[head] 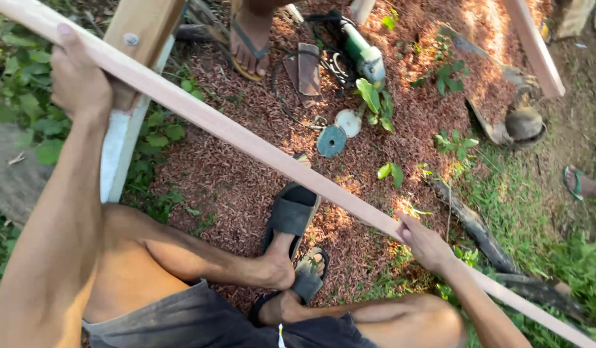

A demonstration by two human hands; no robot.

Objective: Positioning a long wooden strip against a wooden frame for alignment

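Note:
A long pale wooden strip (246, 138) runs diagonally from the upper left corner to the lower right. My left hand (78, 77) grips it near its upper end, where it crosses a thicker wooden post (140, 29) with a bolt. My right hand (427, 245) holds the strip lower down, fingers wrapped around it. My legs and feet in dark sandals (291, 212) rest on the reddish sawdust ground below the strip.
A green angle grinder (359, 51) with its cable and two loose discs (331, 140) lie on the sawdust. Another person's foot in a sandal (249, 45) stands at the top. A second plank (536, 45) crosses the upper right; another foot (578, 183) shows at the right.

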